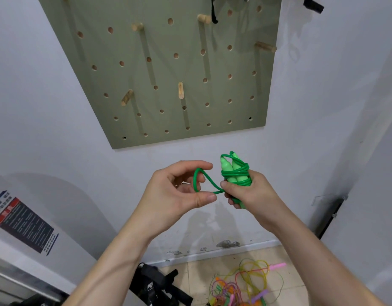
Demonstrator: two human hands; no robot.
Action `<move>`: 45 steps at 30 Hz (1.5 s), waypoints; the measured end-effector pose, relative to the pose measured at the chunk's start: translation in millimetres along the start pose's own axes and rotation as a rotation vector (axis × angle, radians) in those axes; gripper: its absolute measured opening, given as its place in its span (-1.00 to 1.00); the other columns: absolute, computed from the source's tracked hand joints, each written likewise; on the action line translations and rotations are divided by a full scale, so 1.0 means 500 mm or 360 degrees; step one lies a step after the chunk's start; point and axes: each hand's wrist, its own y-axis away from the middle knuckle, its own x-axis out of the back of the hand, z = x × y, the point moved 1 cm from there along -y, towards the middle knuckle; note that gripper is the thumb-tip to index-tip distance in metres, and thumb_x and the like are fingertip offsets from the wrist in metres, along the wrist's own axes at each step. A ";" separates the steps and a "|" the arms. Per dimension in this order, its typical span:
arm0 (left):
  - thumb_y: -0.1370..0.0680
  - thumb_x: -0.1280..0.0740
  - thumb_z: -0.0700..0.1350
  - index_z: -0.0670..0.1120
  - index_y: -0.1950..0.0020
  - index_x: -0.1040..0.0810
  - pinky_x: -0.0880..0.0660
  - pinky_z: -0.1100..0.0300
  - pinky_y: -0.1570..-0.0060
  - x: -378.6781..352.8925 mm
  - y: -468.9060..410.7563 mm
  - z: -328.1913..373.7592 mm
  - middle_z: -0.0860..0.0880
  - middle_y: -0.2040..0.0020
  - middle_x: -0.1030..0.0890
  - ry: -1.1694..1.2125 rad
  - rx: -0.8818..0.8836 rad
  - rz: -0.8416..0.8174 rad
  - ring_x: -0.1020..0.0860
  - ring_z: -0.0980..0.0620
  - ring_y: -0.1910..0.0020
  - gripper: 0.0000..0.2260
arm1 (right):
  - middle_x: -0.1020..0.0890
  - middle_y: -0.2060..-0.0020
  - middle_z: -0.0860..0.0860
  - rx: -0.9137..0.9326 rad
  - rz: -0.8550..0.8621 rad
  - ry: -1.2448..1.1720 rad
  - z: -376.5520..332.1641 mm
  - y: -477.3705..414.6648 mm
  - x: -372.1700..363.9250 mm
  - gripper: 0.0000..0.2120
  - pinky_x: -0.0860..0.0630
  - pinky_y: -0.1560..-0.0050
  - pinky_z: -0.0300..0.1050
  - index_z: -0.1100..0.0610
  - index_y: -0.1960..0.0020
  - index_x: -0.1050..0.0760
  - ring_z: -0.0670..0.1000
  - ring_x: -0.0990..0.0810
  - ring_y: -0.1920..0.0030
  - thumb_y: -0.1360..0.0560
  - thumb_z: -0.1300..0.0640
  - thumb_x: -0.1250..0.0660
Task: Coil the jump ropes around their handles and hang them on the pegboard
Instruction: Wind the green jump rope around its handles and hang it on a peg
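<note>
- Green rope (237, 173), head view, centre: mostly wound round its two handles (226, 170), which the right hand (250, 192) grips tight. At 9 o'clock of the bundle, the left hand (175, 192) holds the last free loop (196, 176) in curled fingers.
- Judged: this coil is nearly done. Securing the loop and hanging it are left.
- A pile (246, 288) of loose ropes on the floor at 5 o'clock is uncoiled.
- The pegboard (168, 69) at 12 o'clock has bare pegs, the nearest (181, 90) above the hands. A black strap (213, 14) hangs by the top edge.
- Bare wall lies between the hands and the board's lower edge, so the lift looks unobstructed.
</note>
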 end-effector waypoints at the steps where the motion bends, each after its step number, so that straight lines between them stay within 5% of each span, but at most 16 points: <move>1: -0.17 -0.56 -0.16 0.07 -0.02 -0.67 -0.46 0.35 0.19 0.001 0.001 0.005 0.07 0.16 -0.53 -0.0119 -0.0059 -0.0036 -0.48 0.10 0.25 -0.57 | -0.56 0.37 0.07 -0.0019 -0.0008 -0.0030 0.000 0.002 0.000 -0.92 -0.44 0.29 -0.08 0.18 0.13 -0.51 0.04 -0.51 0.36 -0.49 0.22 -0.40; 6: -0.26 -0.55 -0.14 0.04 -0.04 -0.66 -0.53 0.25 0.13 -0.002 0.003 0.014 0.13 -0.01 -0.59 -0.0443 -0.0307 -0.0030 -0.52 0.07 0.22 -0.63 | -0.53 0.38 0.09 -0.0058 -0.0087 -0.0167 -0.005 0.007 -0.004 -0.93 -0.42 0.35 -0.14 0.21 0.11 -0.50 0.04 -0.48 0.37 -0.51 0.24 -0.38; 10: -0.31 -0.56 -0.27 0.18 -0.24 -0.51 -0.53 0.28 0.15 -0.021 0.013 0.008 0.25 0.03 -0.58 -0.0604 -0.0354 -0.0055 -0.51 0.11 0.19 -0.40 | -0.52 0.38 0.10 -0.0119 -0.0173 -0.0291 -0.007 0.011 -0.010 -0.95 -0.40 0.38 -0.17 0.21 0.09 -0.53 0.03 -0.47 0.38 -0.53 0.23 -0.36; 13: -0.31 -0.58 -0.14 0.34 -0.26 -0.44 -0.50 0.31 0.13 -0.036 0.018 0.001 0.29 0.06 -0.56 -0.0665 -0.0393 -0.0028 -0.47 0.15 0.22 -0.35 | -0.52 0.36 0.10 -0.0169 -0.0190 -0.0348 -0.008 0.010 -0.014 -0.84 -0.40 0.36 -0.15 0.28 -0.02 -0.57 0.02 -0.46 0.36 -0.51 0.19 -0.37; 16: -0.37 -0.47 0.07 0.18 -0.32 -0.43 -0.51 0.23 0.14 -0.045 0.012 -0.009 0.15 0.11 -0.58 -0.0932 -0.0663 0.0134 -0.48 0.14 0.25 -0.46 | -0.48 0.35 0.09 -0.0178 -0.0220 -0.0378 -0.015 0.013 -0.023 -0.69 -0.36 0.41 -0.19 0.27 0.03 -0.58 -0.01 -0.42 0.40 -0.36 0.05 -0.43; 20: -0.48 -0.37 -0.02 -0.04 -0.17 -0.59 -0.47 0.24 0.24 -0.063 0.005 -0.018 0.13 0.29 -0.49 -0.1122 -0.0932 0.0358 -0.40 0.20 0.32 -0.72 | -0.48 0.35 0.11 -0.0181 -0.0144 -0.0336 -0.014 0.015 -0.039 -0.94 -0.33 0.44 -0.21 0.14 0.20 -0.50 -0.03 -0.41 0.45 -0.45 0.23 -0.32; 25: -0.56 -0.33 -0.10 0.08 0.06 -0.59 -0.42 0.20 0.30 -0.058 -0.014 -0.030 -0.01 0.33 -0.56 -0.0718 -0.0317 0.0406 -0.46 0.07 0.36 -0.91 | -0.54 0.32 0.06 -0.0102 0.0107 -0.0306 -0.017 0.019 -0.047 -0.88 -0.44 0.34 -0.12 0.14 -0.02 -0.46 0.00 -0.51 0.38 -0.51 0.16 -0.36; 28: -0.61 -0.23 -0.10 -0.01 0.16 -0.59 -0.25 0.34 0.41 -0.050 -0.025 -0.045 0.08 0.49 -0.42 -0.1016 -0.0124 0.0433 -0.39 0.15 0.42 -0.80 | -0.55 0.26 0.03 -0.0028 0.0128 -0.0325 -0.017 0.023 -0.046 -0.87 -0.47 0.30 -0.09 0.07 -0.04 -0.45 0.02 -0.54 0.34 -0.54 0.07 -0.33; 34: -0.65 -0.04 0.04 -0.08 0.12 -0.47 -0.26 0.11 0.26 -0.057 -0.024 -0.041 0.03 0.26 -0.53 -0.1536 -0.0093 0.0308 -0.47 -0.07 0.24 -0.68 | -0.57 0.17 -0.02 0.0130 0.0107 -0.0158 -0.012 0.024 -0.056 -0.90 -0.49 0.33 -0.18 -0.15 -0.09 -0.43 0.01 -0.54 0.31 -0.61 -0.09 -0.19; 39: -0.61 0.03 0.19 -0.04 0.22 -0.24 -0.14 0.14 0.28 -0.039 -0.035 -0.030 0.08 0.37 -0.26 -0.1989 -0.0173 -0.0055 -0.31 -0.01 0.30 -0.64 | -0.56 0.25 -0.07 0.0182 0.0121 0.0052 -0.001 0.020 -0.056 -0.91 -0.53 0.29 -0.14 -0.22 -0.07 -0.43 -0.03 -0.54 0.30 -0.61 -0.12 -0.16; 45: -0.61 -0.17 0.07 0.05 0.37 -0.19 -0.15 0.13 0.37 -0.014 -0.044 -0.026 0.09 0.45 -0.25 -0.1742 -0.0402 -0.0112 -0.28 0.07 0.43 -0.63 | -0.58 0.24 -0.05 0.0266 0.0106 0.0253 -0.013 0.020 -0.065 -0.89 -0.58 0.06 0.14 -0.35 -0.07 -0.35 0.04 -0.58 0.22 -0.60 -0.19 -0.08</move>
